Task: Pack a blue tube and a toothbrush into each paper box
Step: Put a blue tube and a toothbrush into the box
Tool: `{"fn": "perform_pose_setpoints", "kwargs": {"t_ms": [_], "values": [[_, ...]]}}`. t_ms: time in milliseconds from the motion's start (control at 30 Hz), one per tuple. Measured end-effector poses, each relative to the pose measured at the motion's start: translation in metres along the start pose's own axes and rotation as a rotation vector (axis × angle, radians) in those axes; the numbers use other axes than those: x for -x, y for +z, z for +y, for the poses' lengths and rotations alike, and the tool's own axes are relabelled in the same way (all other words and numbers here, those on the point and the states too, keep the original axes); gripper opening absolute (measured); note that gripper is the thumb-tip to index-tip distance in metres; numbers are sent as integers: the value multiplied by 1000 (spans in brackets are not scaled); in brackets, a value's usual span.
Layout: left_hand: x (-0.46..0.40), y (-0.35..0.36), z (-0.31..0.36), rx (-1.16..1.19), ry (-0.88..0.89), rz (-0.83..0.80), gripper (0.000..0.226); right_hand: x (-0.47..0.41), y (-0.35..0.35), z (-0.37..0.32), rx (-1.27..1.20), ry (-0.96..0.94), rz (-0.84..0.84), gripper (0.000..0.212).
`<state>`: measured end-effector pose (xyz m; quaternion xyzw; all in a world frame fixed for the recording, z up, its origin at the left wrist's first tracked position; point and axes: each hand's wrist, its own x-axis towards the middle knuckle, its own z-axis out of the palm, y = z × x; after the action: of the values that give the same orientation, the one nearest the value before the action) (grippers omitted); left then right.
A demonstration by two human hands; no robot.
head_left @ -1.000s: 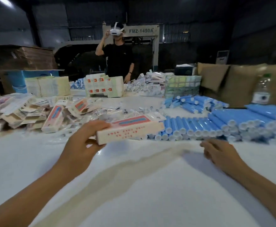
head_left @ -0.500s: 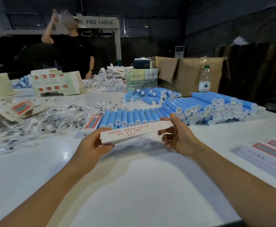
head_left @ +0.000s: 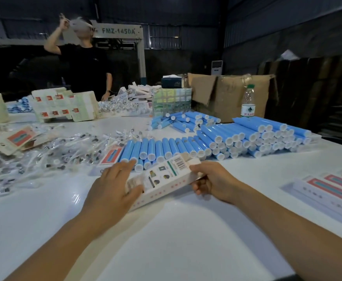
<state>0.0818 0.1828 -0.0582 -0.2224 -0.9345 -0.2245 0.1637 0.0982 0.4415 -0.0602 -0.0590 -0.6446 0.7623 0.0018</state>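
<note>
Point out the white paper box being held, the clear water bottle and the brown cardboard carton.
White paper box (head_left: 166, 177), head view, printed top face.
Clear plastic water bottle (head_left: 248, 102), head view, body.
Brown cardboard carton (head_left: 227, 94), head view, front wall.

Water bottle (head_left: 248, 102) before brown cardboard cartons (head_left: 227, 94), another person (head_left: 84, 65) behind the white table (head_left: 166, 240).

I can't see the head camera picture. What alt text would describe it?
Two bare hands hold a long paper box over a white table: the right hand grips one end, the left hand rests on the other. Behind lie rows of blue tubes and bagged toothbrushes.
</note>
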Motion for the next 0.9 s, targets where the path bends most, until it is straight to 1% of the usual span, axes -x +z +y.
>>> {"fn": "perform_pose_setpoints", "kwargs": {"t_ms": [33, 100, 167, 267, 400, 500, 533, 600, 700, 767, 800, 867, 900], "values": [[0, 2, 6, -167, 82, -8, 69, 1, 2, 0, 6, -3, -18, 14], [-4, 7, 20, -388, 161, -51, 83, 2, 3, 0, 25, -19, -58, 15], [-11, 12, 34, -507, 193, -77, 90, 4, 1, 1, 73, -40, -116, 17], [-19, 18, 48, -486, 169, -50, 90, 6, 1, 2, 153, -79, -170, 18], [-20, 22, 53, -406, 120, -13, 75, 8, 1, 3, 193, -93, -185, 18], [-14, 24, 49, -444, 120, -15, 71, 9, 3, 4, 261, -78, -180, 28], [-12, 25, 45, -464, 134, -24, 70, 9, 4, 4, 311, -72, -142, 32], [-11, 28, 40, -491, 153, -41, 69, 7, 2, 3, 460, -88, -9, 36], [-7, 31, 35, -501, 193, -106, 65, -1, -6, -12, 709, -181, 207, 26], [-9, 32, 37, -521, 227, -141, 65, -17, -19, -35, 810, -244, 360, 22], [-10, 32, 40, -524, 212, -163, 66, -27, -28, -50, 878, -279, 439, 22], [-13, 32, 43, -513, 212, -193, 66, -50, -49, -82, 1115, -346, 576, 22], [-15, 37, 39, -510, 256, -168, 65, -61, -61, -98, 1237, -354, 631, 22]]}}
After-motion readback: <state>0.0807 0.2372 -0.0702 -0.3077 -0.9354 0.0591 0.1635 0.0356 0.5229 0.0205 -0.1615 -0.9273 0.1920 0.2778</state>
